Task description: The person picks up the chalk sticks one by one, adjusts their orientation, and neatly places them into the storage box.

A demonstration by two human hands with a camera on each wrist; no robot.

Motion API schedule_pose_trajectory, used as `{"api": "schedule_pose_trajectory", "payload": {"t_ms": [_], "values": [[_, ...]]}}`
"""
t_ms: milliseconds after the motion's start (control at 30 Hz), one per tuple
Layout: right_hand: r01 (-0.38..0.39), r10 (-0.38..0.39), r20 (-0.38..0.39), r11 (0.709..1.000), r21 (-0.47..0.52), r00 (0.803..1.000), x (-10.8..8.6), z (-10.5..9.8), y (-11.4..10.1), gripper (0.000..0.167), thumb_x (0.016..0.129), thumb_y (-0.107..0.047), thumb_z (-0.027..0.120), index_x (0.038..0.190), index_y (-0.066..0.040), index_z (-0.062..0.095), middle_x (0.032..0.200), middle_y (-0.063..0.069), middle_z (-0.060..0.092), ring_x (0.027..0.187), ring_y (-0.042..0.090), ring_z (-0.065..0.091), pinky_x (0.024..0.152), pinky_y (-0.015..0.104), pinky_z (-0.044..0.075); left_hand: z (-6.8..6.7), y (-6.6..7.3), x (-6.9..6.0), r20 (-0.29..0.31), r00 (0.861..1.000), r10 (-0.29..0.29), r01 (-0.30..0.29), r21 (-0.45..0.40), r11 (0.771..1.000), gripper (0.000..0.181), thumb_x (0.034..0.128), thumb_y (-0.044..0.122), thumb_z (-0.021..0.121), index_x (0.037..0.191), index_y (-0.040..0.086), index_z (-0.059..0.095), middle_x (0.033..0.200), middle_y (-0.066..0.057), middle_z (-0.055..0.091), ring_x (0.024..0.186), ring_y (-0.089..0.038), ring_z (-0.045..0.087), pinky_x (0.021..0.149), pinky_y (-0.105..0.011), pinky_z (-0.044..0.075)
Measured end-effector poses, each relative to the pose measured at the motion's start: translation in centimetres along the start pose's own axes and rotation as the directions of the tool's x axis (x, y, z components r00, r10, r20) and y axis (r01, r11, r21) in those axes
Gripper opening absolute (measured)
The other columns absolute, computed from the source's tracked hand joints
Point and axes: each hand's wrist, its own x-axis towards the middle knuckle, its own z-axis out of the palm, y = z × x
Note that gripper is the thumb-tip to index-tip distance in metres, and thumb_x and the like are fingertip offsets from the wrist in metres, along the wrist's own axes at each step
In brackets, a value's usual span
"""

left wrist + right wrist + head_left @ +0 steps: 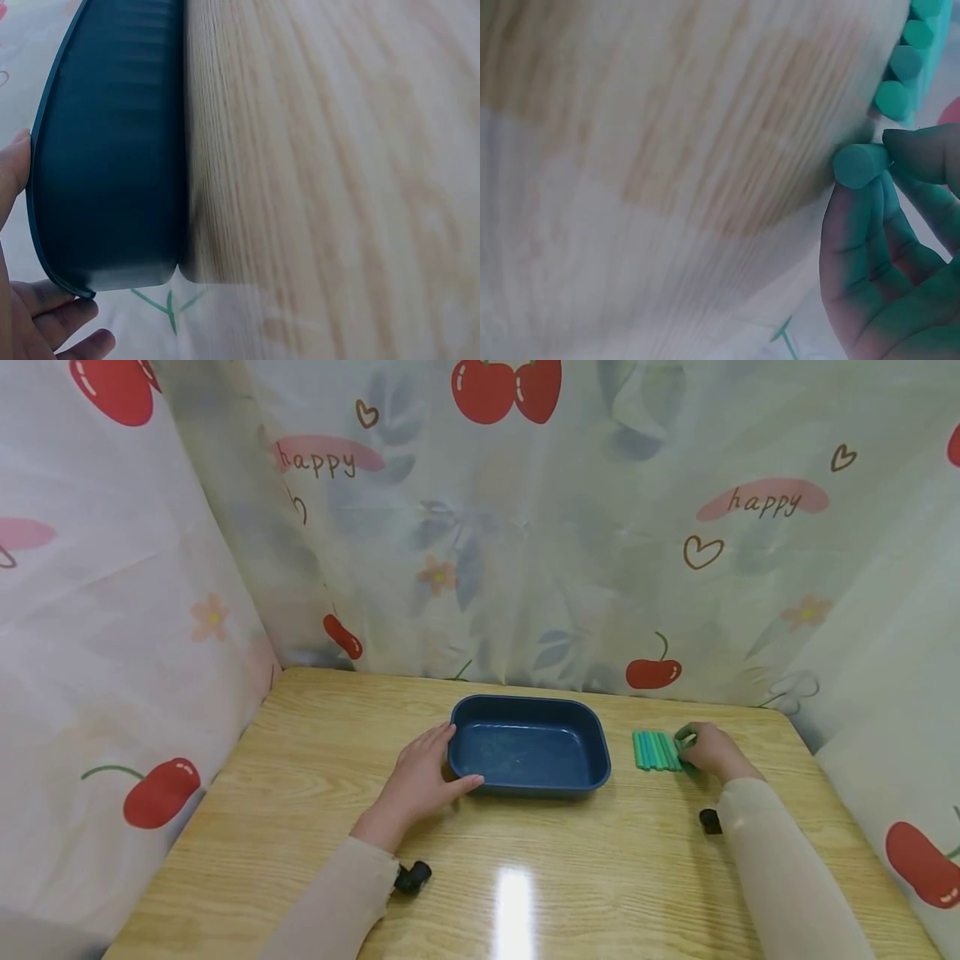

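Note:
A dark blue rectangular tray with rounded corners stands on the table. My left hand holds its near left corner, the thumb on the near rim and the fingers at the left end. Right of the tray, several green and bluish chalk sticks lie side by side in a row. At the row's right end, my right hand pinches one green chalk stick between thumb and fingers. The right wrist view shows its round end, just apart from the chalk row.
The wooden table meets a printed cloth at the back and both sides. Small black pieces show beside each wrist. A light glare lies on the table's near middle.

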Motion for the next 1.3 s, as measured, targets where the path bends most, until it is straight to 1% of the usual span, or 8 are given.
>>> {"api": "schedule_pose_trajectory", "payload": {"t_ms": [100, 233, 400, 500, 700, 900, 1100, 1300], "values": [[-0.005, 0.005, -0.011, 1.000, 0.023, 1.000, -0.2, 0.0, 0.3, 0.040, 0.091, -0.009, 0.062, 0.123, 0.014, 0.055, 0.103, 0.026, 0.063, 0.092, 0.036, 0.060, 0.080, 0.051, 0.051, 0.0, 0.1, 0.0, 0.001, 1.000, 0.001, -0.001, 0.000, 1.000, 0.102, 0.0849, 0.070, 0.064, 0.160, 0.012, 0.026, 0.165, -0.007, 0.025, 0.151, -0.027, 0.022, 0.121, -0.051, 0.018], [-0.004, 0.005, -0.023, 0.997, 0.071, 1.000, -0.6, 0.0, 0.5, 0.041, 0.091, -0.009, 0.062, 0.123, 0.014, 0.054, 0.102, 0.025, 0.064, 0.087, 0.030, 0.063, 0.075, 0.044, 0.054, -0.2, 0.1, 0.0, 0.006, 1.000, 0.001, -0.001, 0.000, 1.000, 0.102, 0.0850, 0.069, 0.064, 0.160, 0.011, 0.026, 0.165, -0.007, 0.025, 0.151, -0.028, 0.021, 0.121, -0.051, 0.017], [-0.010, 0.013, -0.021, 0.987, 0.161, 1.000, -1.5, 0.0, 0.2, 0.042, 0.091, -0.008, 0.060, 0.125, 0.016, 0.052, 0.099, 0.024, 0.063, 0.077, 0.024, 0.063, 0.067, 0.037, 0.056, -0.2, 0.1, -0.1, 0.011, 1.000, 0.001, -0.001, 0.008, 1.000, 0.102, 0.0848, 0.071, 0.063, 0.160, 0.012, 0.026, 0.165, -0.007, 0.024, 0.151, -0.027, 0.021, 0.121, -0.051, 0.017], [-0.010, 0.016, -0.030, 0.984, 0.176, 0.999, -2.0, 0.0, -0.1, 0.043, 0.092, -0.009, 0.060, 0.127, 0.015, 0.052, 0.097, 0.021, 0.063, 0.075, 0.021, 0.063, 0.065, 0.036, 0.056, -0.2, 0.0, 0.0, 0.012, 1.000, 0.000, 0.000, 0.008, 1.000, 0.102, 0.0849, 0.071, 0.063, 0.160, 0.012, 0.026, 0.165, -0.006, 0.024, 0.151, -0.027, 0.021, 0.121, -0.051, 0.017], [-0.017, 0.026, -0.039, 0.981, 0.195, 0.999, -2.7, -0.1, -0.5, 0.044, 0.093, -0.010, 0.061, 0.129, 0.014, 0.052, 0.097, 0.020, 0.063, 0.074, 0.020, 0.063, 0.067, 0.038, 0.057, -0.1, 0.0, 0.0, 0.010, 1.000, 0.002, -0.002, 0.004, 1.000, 0.101, 0.0856, 0.068, 0.064, 0.160, 0.011, 0.026, 0.165, -0.006, 0.024, 0.151, -0.027, 0.021, 0.121, -0.051, 0.017], [-0.003, 0.018, -0.049, 0.960, 0.280, 0.999, -3.2, 0.0, -1.0, 0.046, 0.094, -0.008, 0.060, 0.134, 0.013, 0.049, 0.100, 0.018, 0.062, 0.078, 0.021, 0.064, 0.070, 0.035, 0.058, -0.1, 0.1, 0.0, 0.013, 1.000, 0.005, -0.005, 0.011, 1.000, 0.101, 0.0858, 0.069, 0.064, 0.160, 0.011, 0.026, 0.165, -0.007, 0.024, 0.151, -0.028, 0.021, 0.121, -0.051, 0.017], [0.023, 0.000, -0.066, 0.938, 0.345, 0.998, -4.1, -0.2, -2.4, 0.047, 0.096, -0.009, 0.058, 0.137, 0.011, 0.046, 0.105, 0.019, 0.060, 0.080, 0.024, 0.065, 0.073, 0.034, 0.058, -0.2, 0.1, 0.0, 0.013, 1.000, 0.007, -0.008, 0.012, 1.000, 0.102, 0.0856, 0.070, 0.063, 0.160, 0.011, 0.026, 0.165, -0.007, 0.025, 0.151, -0.028, 0.022, 0.121, -0.051, 0.017], [0.056, -0.023, -0.094, 0.929, 0.365, 0.995, -4.9, -0.4, -4.0, 0.047, 0.097, -0.009, 0.058, 0.139, 0.010, 0.045, 0.113, 0.025, 0.057, 0.082, 0.025, 0.065, 0.075, 0.037, 0.059, -0.2, 0.0, 0.0, 0.006, 1.000, 0.008, -0.008, 0.007, 1.000, 0.102, 0.0852, 0.070, 0.063, 0.159, 0.011, 0.026, 0.164, -0.007, 0.025, 0.150, -0.028, 0.023, 0.121, -0.051, 0.018]]}}
